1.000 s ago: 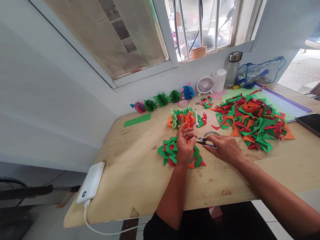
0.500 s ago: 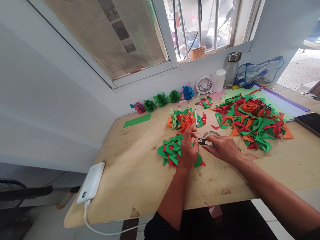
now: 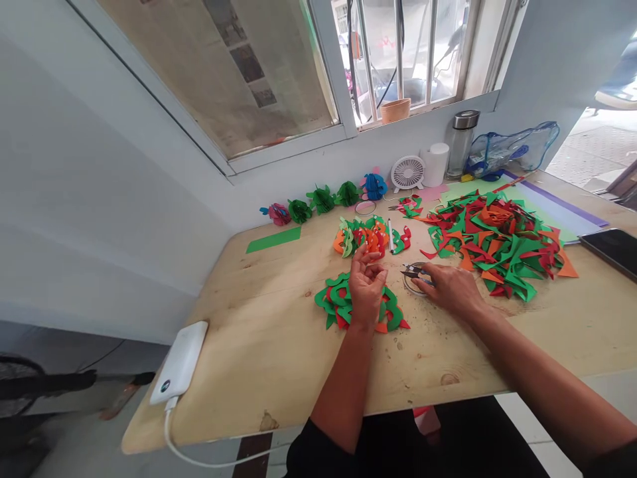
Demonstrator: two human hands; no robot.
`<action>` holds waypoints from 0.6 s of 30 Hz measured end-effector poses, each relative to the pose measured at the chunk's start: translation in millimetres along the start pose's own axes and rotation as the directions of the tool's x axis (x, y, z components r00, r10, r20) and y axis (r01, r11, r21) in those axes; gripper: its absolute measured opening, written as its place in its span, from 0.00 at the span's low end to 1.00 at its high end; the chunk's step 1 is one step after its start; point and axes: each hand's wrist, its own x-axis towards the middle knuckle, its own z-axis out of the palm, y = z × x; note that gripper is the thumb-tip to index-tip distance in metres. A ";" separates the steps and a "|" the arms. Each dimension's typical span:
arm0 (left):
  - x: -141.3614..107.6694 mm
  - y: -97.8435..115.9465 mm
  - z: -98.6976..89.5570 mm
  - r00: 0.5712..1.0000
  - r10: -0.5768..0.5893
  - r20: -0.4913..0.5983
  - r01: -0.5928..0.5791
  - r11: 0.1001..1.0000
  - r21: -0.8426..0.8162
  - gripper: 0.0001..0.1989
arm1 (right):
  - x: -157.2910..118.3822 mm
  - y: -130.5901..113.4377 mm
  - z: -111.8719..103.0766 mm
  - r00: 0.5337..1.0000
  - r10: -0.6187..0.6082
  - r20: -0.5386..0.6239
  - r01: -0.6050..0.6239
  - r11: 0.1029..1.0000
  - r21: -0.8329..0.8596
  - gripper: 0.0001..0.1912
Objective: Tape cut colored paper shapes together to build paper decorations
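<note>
My right hand (image 3: pixel 450 287) grips small snips (image 3: pixel 414 272) with dark jaws and a bluish handle, pointing left. Beneath them a round coil or ring (image 3: pixel 409 289) lies on the table; I cannot tell which. My left hand (image 3: pixel 367 289) is raised over a pile of green, red and orange cut-paper pieces (image 3: pixel 338 299), fingers curled and thumb close to them. Anything pinched there is too small to make out. Just beyond it is a second pile of orange and green pieces (image 3: pixel 348 238), beside a white pen (image 3: pixel 390 236).
Paper scraps (image 3: pixel 502 242) are heaped at the right, near a phone (image 3: pixel 614 249). Along the wall stand folded paper figures (image 3: pixel 321 199), a small fan (image 3: pixel 408 174), a white cylinder (image 3: pixel 435 164) and a glass bottle (image 3: pixel 460 149). A power bank (image 3: pixel 180 362) lies at the left edge.
My hands have drawn apart: the left moved slightly left and up, the right slightly right with the snips. The snips no longer reach my left fingertips.
</note>
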 end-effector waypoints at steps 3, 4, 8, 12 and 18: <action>-0.6 -2.9 0.1 0.999 0.028 0.029 -0.030 0.999 0.043 0.31 | -0.4 -0.6 1.2 1.000 -0.010 -0.002 0.010 1.000 -0.006 0.21; -1.3 -4.3 0.3 0.997 0.052 0.055 -0.057 0.995 0.084 0.30 | -0.6 -0.9 1.5 1.000 -0.021 -0.004 0.021 1.000 -0.002 0.21; -4.8 -9.6 1.4 0.980 0.120 0.160 -0.157 0.959 0.238 0.28 | -1.2 -3.1 1.2 0.996 -0.084 -0.001 0.084 0.996 0.013 0.20; -5.8 -13.0 1.4 0.966 0.152 0.208 -0.218 0.912 0.347 0.30 | -2.5 -7.0 -0.9 0.992 -0.125 0.024 0.124 0.992 0.012 0.20; -5.0 -16.1 1.8 0.932 0.207 0.297 -0.340 0.782 0.523 0.35 | -4.4 -11.1 -2.7 0.988 -0.152 0.026 0.152 0.988 0.013 0.20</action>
